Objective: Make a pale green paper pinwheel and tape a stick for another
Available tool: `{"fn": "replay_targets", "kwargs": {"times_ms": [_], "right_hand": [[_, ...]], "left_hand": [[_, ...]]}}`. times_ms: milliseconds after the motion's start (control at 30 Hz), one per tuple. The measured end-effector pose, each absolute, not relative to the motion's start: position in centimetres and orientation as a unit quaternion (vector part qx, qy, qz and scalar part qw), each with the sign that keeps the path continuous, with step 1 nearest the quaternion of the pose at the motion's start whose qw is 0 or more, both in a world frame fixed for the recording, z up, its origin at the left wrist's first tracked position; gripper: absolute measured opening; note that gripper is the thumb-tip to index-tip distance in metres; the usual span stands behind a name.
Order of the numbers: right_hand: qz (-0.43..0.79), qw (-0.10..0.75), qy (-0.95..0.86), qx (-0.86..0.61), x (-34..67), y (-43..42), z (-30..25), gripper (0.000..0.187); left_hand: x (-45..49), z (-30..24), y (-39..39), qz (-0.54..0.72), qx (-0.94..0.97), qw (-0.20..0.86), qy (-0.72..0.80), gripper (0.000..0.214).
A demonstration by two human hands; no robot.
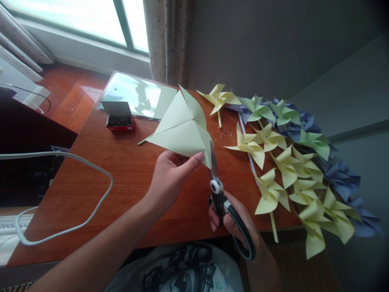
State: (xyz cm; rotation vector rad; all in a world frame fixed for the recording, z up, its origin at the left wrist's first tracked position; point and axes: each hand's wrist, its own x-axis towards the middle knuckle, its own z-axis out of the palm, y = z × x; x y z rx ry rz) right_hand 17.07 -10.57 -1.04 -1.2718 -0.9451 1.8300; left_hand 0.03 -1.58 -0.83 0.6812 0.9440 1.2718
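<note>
My left hand pinches the near corner of a pale green sheet of paper, its thumb on top. The sheet is raised off the table, creased along its diagonals and partly curled at the right. In my right hand is a pair of scissors with black and white handles, blades pointing away from me. The blades are at the paper's right edge, close to the left thumb; I cannot tell how far they reach into a cut. A thin green stick shows past the sheet's left corner.
Finished pinwheels in yellow, green and blue crowd the table's right side. A small open red box of small dark pieces stands left, before a clear plastic sleeve. A white cable loops over the left edge.
</note>
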Motion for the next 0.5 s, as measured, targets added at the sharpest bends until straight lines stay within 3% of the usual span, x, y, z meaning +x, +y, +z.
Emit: {"fn": "replay_targets", "kwargs": {"times_ms": [500], "right_hand": [[0.703, 0.365, -0.35, -0.5, 16.8, -10.66, -0.84, 0.048]], "left_hand": [[0.02, -0.94, -1.47, 0.565, 0.302, 0.638, 0.428, 0.019]]}}
